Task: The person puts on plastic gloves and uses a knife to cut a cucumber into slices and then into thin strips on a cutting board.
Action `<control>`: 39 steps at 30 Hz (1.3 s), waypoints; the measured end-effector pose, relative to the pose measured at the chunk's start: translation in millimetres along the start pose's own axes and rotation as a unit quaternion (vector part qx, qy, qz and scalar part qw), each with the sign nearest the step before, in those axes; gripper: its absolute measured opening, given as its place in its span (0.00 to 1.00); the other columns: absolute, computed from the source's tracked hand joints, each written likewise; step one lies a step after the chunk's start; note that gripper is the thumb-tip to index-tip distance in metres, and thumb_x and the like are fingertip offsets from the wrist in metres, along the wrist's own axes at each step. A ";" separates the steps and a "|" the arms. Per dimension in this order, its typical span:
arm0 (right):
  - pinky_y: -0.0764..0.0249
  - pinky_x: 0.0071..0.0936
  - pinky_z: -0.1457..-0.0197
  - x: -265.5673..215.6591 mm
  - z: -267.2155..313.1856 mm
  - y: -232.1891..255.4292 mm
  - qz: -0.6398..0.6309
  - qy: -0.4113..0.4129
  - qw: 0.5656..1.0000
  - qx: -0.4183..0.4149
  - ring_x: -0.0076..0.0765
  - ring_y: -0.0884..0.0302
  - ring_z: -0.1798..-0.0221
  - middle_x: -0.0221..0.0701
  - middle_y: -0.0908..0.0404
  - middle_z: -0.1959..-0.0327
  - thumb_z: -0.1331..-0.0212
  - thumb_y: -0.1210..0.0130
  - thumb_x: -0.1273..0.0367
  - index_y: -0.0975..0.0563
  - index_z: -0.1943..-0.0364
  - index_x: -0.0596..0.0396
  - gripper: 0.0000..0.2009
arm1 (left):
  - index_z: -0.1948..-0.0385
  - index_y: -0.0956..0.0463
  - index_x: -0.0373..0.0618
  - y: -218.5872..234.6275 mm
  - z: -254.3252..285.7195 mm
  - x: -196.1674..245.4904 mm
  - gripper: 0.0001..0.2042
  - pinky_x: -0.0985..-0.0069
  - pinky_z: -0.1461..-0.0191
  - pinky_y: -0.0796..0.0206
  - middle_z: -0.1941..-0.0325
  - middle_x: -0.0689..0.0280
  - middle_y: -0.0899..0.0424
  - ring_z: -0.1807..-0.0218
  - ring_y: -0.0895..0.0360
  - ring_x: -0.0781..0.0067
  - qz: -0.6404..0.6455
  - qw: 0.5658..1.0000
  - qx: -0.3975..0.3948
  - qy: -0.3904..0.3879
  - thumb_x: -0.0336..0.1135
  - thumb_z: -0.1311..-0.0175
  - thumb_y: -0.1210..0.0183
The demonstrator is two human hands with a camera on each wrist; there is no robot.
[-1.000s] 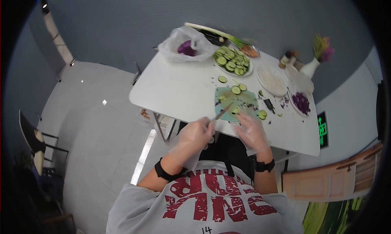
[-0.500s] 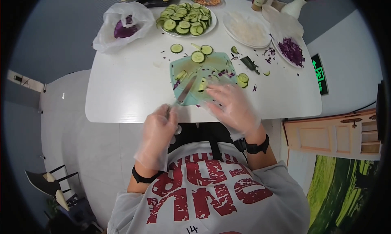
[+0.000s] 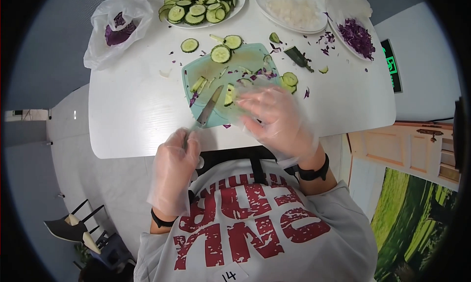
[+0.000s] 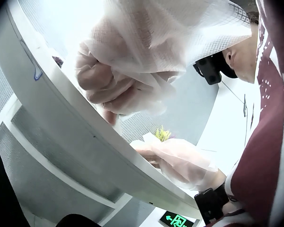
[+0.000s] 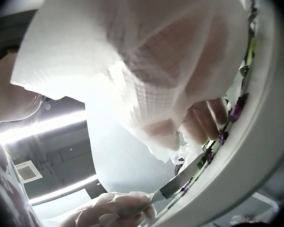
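Gripped by its handle in my gloved left hand point(image 3: 174, 159), a knife point(image 3: 210, 107) points its blade away over the green cutting board point(image 3: 196, 113). The knife tip is close to a cut cucumber piece point(image 3: 229, 94) on the board. My gloved right hand point(image 3: 277, 117) is over the board's right part, thumb and fingers spread apart, fingertips just right of that piece. Cucumber strips point(image 3: 198, 84) and purple cabbage shreds lie about the board. The right wrist view shows the knife point(image 5: 182, 180) low along the board, below the right fingers point(image 5: 202, 124).
A plate of cucumber slices point(image 3: 196, 10), a plate of pale shreds point(image 3: 292, 10) and a plate of shredded purple cabbage point(image 3: 356, 37) stand farther back. At the left is a plastic bag point(image 3: 95, 46) with purple cabbage. A cucumber end point(image 3: 297, 58) lies right of the board.
The head view has shifted, bringing the table closer. My left hand keeps hold of the knife; my right hand stays beside the cucumber piece with its fingers a little more spread.
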State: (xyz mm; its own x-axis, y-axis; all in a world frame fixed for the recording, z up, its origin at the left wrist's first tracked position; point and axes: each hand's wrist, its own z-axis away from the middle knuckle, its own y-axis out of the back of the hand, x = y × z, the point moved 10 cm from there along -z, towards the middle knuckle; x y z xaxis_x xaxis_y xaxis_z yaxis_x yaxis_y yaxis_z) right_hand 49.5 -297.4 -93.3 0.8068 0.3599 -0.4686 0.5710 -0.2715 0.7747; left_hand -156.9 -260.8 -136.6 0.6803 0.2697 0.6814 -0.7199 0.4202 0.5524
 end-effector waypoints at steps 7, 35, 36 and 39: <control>0.34 0.43 0.35 -8.7 -1.9 -8.1 -0.002 0.003 0.999 -0.044 0.39 0.24 0.42 0.30 0.17 0.49 0.43 0.37 0.64 0.18 0.53 0.52 0.15 | 0.62 0.21 0.38 -1.1 0.9 10.4 0.12 0.76 0.79 0.37 0.86 0.67 0.24 0.87 0.29 0.79 -0.030 0.999 -0.004 -0.019 0.39 0.27 0.46; 0.34 0.46 0.35 10.2 4.6 0.1 0.038 -0.023 0.998 -0.034 0.39 0.24 0.44 0.25 0.21 0.44 0.46 0.33 0.64 0.18 0.52 0.48 0.16 | 0.67 0.25 0.41 -17.9 1.3 24.1 0.07 0.56 0.73 0.30 0.83 0.54 0.22 0.78 0.22 0.46 -0.169 0.966 0.081 -0.179 0.34 0.31 0.44; 0.34 0.46 0.35 10.7 4.6 -0.4 0.038 -0.024 0.998 -0.034 0.39 0.24 0.44 0.25 0.21 0.44 0.46 0.33 0.64 0.18 0.52 0.48 0.16 | 0.67 0.25 0.41 -17.4 1.0 23.1 0.07 0.56 0.74 0.30 0.83 0.55 0.22 0.78 0.22 0.46 -0.168 0.967 0.082 -0.173 0.34 0.31 0.44; 0.34 0.45 0.35 10.8 4.4 -1.1 0.034 -0.025 0.998 -0.035 0.39 0.24 0.43 0.25 0.21 0.44 0.46 0.33 0.64 0.18 0.52 0.48 0.17 | 0.67 0.25 0.41 -16.8 3.5 26.3 0.06 0.57 0.74 0.30 0.83 0.55 0.22 0.78 0.22 0.46 -0.179 0.960 0.094 -0.196 0.33 0.31 0.44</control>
State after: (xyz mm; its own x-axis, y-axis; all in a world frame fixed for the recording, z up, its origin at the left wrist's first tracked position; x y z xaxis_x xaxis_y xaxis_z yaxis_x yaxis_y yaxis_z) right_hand 58.2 -297.1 -101.1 0.8513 0.2968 -0.4327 0.5036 -0.2304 0.8327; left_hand -127.4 -263.9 -126.3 0.8113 -0.2249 0.5397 -0.4869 0.2510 0.8366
